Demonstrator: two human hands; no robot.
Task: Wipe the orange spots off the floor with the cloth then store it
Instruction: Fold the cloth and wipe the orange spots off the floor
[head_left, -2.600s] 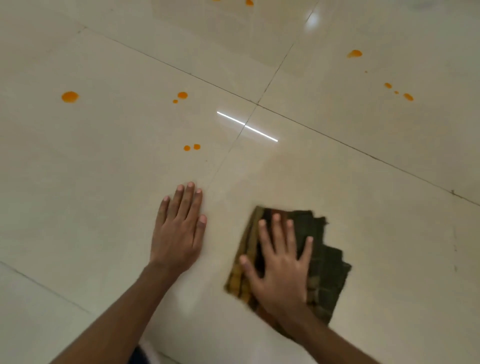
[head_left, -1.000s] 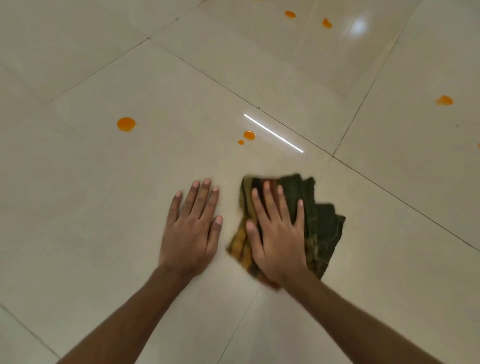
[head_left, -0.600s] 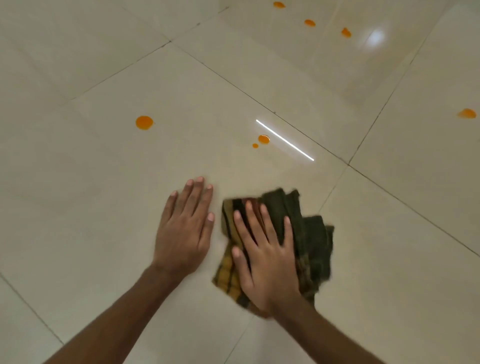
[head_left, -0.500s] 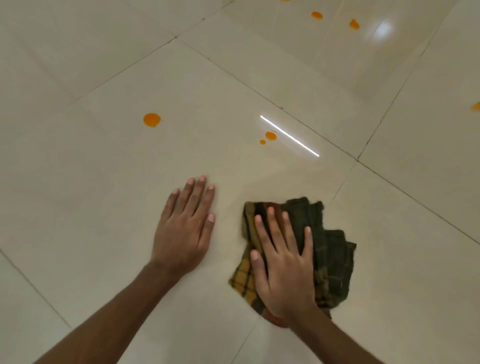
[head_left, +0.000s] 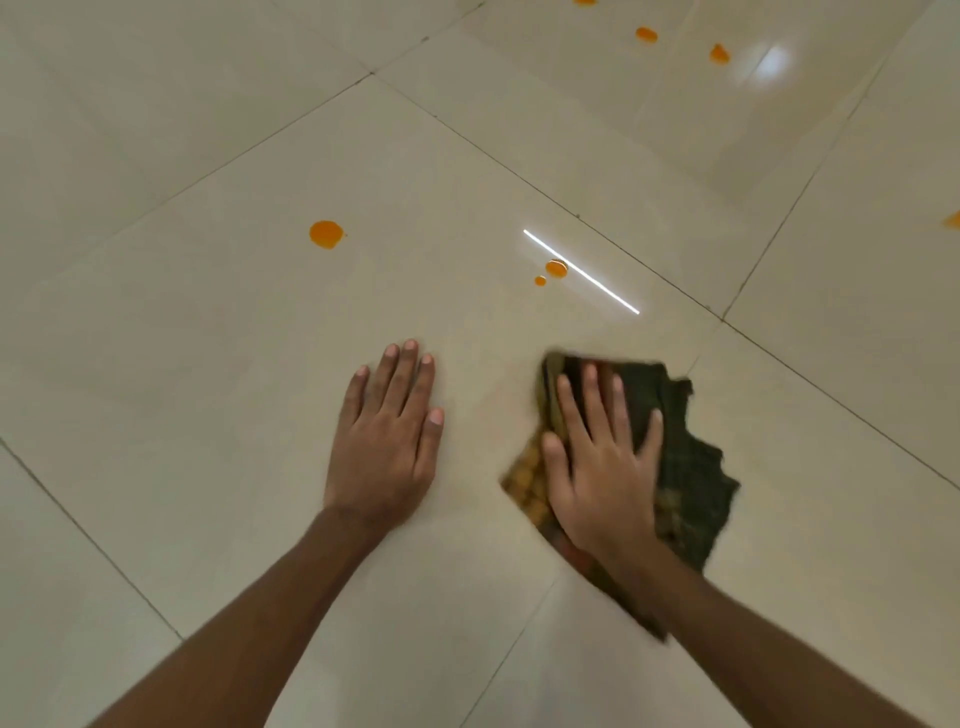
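Observation:
My right hand (head_left: 602, 462) presses flat on a dark green and yellow checked cloth (head_left: 685, 467) lying crumpled on the cream floor tiles. Flat on the bare tile to its left rests my left hand (head_left: 387, 436), fingers together, holding nothing. Ahead of the cloth sit an orange spot (head_left: 556, 268) with a smaller orange drop (head_left: 540, 280) beside it. A larger orange spot (head_left: 325, 234) lies further left. More orange spots (head_left: 646, 35) lie on the far tiles at the top, and one orange spot (head_left: 953, 220) touches the right edge.
Glossy cream floor tiles (head_left: 208, 364) with dark grout lines fill the view. A bright strip of reflected light (head_left: 582, 272) crosses the spot ahead of the cloth, and a round glare (head_left: 771, 62) shows at the top right.
My right hand has rubbed the cloth back and forth beside my left hand; it now lies slightly further forward and right. The two small spots seen earliest near my left hand are gone.

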